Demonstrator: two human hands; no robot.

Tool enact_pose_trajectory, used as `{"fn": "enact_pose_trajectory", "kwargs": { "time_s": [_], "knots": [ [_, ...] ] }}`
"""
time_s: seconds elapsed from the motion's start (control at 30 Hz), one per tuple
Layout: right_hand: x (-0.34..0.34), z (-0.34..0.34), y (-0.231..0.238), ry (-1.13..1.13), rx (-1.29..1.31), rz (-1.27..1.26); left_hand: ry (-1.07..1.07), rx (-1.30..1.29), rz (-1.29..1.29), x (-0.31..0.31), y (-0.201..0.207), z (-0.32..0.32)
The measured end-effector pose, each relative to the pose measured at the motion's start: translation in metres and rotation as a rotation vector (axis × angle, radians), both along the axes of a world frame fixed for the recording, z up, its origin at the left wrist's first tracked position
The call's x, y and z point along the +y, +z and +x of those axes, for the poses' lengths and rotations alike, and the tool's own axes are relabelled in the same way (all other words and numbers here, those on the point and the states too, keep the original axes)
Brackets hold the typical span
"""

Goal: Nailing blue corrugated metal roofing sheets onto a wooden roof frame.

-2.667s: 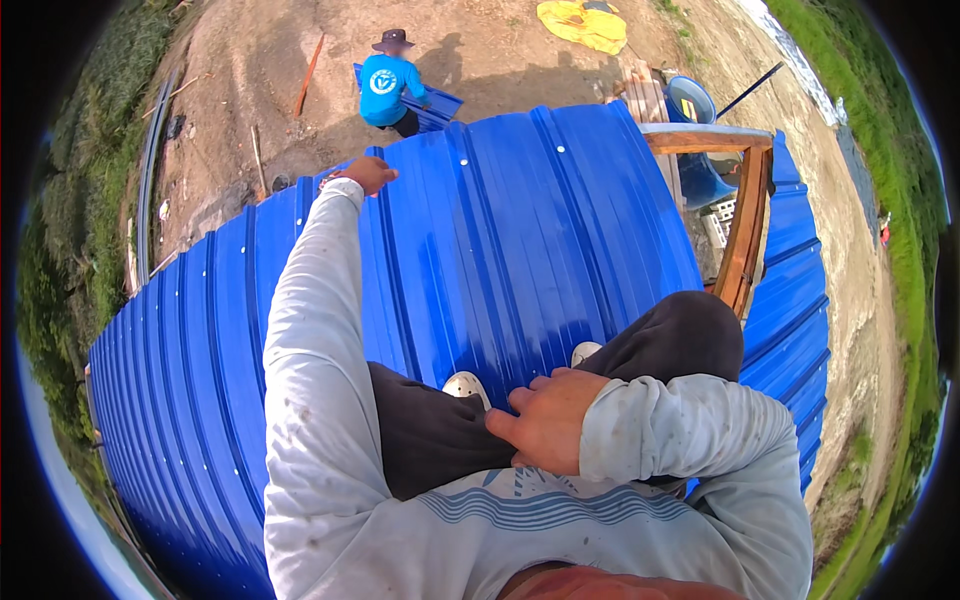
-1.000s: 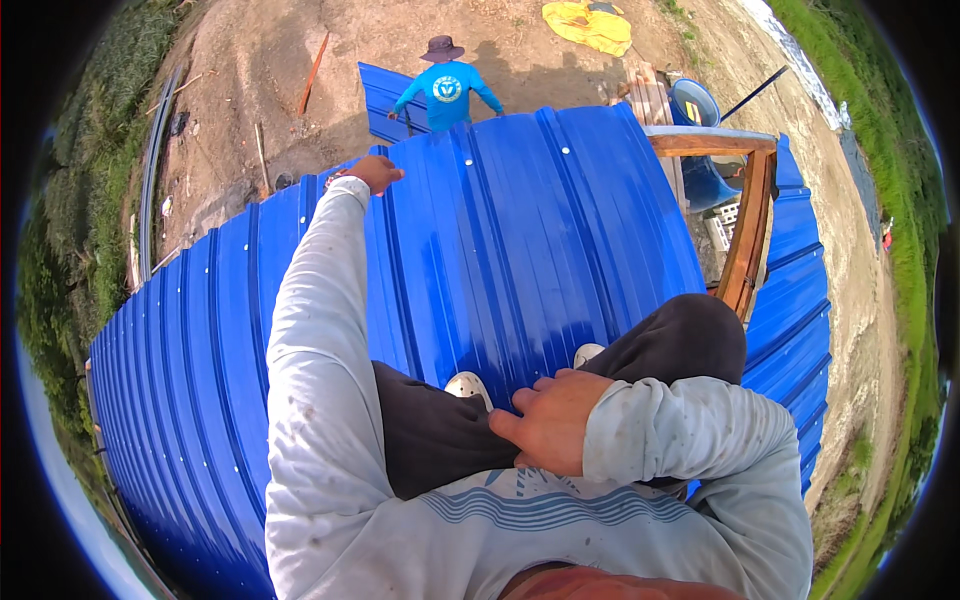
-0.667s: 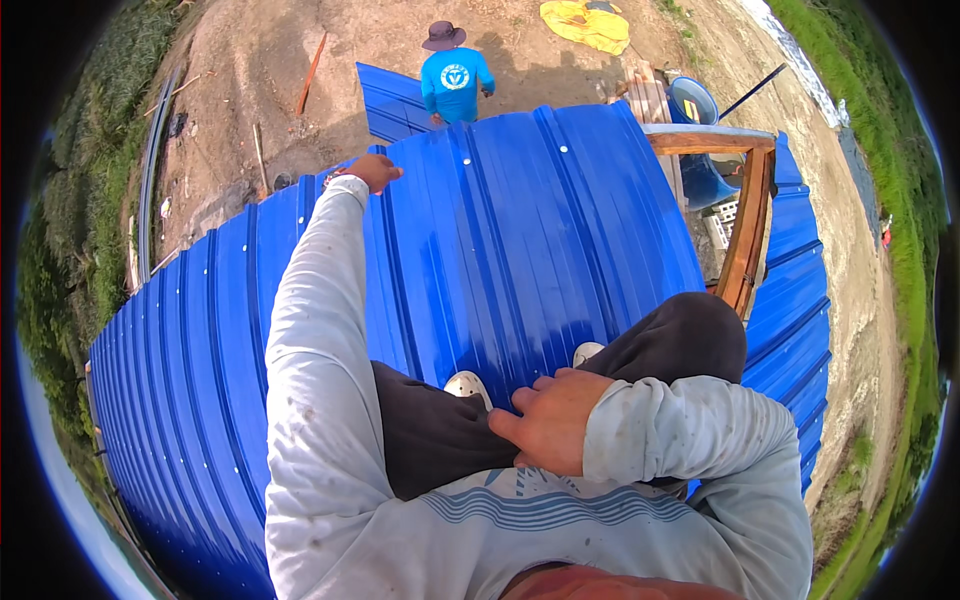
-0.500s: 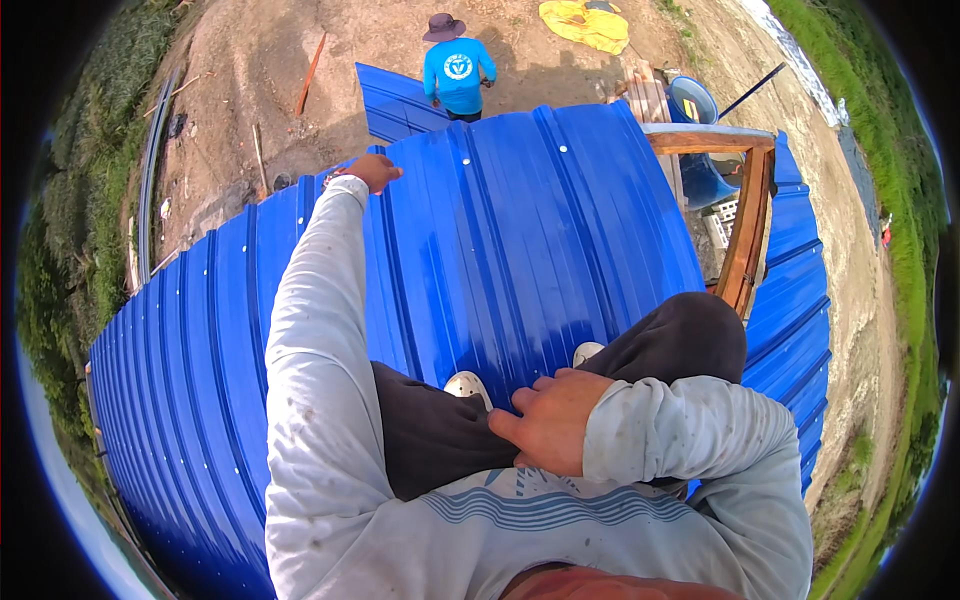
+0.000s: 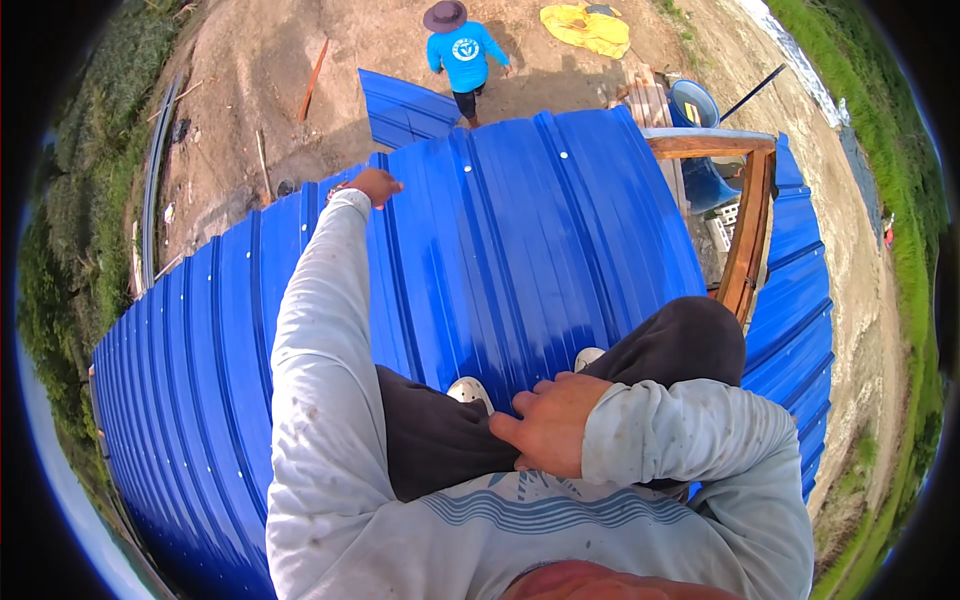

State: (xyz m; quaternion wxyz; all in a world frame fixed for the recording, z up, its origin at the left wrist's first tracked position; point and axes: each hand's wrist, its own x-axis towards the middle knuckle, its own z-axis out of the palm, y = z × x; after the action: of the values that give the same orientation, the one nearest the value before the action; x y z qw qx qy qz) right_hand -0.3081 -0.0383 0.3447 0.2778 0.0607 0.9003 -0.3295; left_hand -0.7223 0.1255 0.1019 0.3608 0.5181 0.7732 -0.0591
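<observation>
My left hand (image 5: 377, 187) reaches forward above the ribbed blue metal roofing sheet (image 5: 500, 230), near its far edge. A finger points right and nothing shows in this hand; whether it touches the sheet is unclear. Close to my body, my right hand (image 5: 548, 425) is closed, its fingers curled under between my dark trouser legs (image 5: 685, 345). Whatever it may hold is hidden beneath it. Both my pale shoes (image 5: 470, 392) show on the sheet in front of me.
Wooden framing (image 5: 745, 235) borders the sheet's right side, beside a blue drum (image 5: 692, 105). Beyond the far edge, a person in a blue shirt (image 5: 463, 60) stands on the dirt by a loose blue sheet (image 5: 405, 108). A yellow tarp (image 5: 585, 30) lies farther off.
The person below has moved farther from the roof edge and slightly right, with legs now showing. My left hand has lowered slightly in view; my right hand stays put.
</observation>
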Motion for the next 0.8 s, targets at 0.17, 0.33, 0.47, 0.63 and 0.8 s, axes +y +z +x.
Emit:
{"fn": "enact_pose_trajectory", "kwargs": {
  "time_s": [0.17, 0.33, 0.47, 0.63, 0.8],
  "knots": [
    [0.002, 0.003, 0.003, -0.008, 0.016, -0.006, -0.021, 0.003, 0.039, -0.002, -0.001, 0.002],
    [0.001, 0.005, 0.001, -0.006, 0.003, -0.006, -0.046, 0.034, 0.03, -0.001, 0.006, 0.009],
    [0.0, 0.01, -0.002, -0.029, 0.033, 0.003, -0.165, 0.031, 0.046, 0.004, -0.001, 0.013],
    [0.002, 0.016, 0.001, -0.025, 0.177, 0.048, 0.0, 0.282, -0.014, 0.008, -0.02, 0.018],
    [0.002, 0.01, 0.002, -0.005, 0.18, 0.081, -0.115, 0.402, -0.067, 0.028, -0.04, 0.019]
  ]
}}
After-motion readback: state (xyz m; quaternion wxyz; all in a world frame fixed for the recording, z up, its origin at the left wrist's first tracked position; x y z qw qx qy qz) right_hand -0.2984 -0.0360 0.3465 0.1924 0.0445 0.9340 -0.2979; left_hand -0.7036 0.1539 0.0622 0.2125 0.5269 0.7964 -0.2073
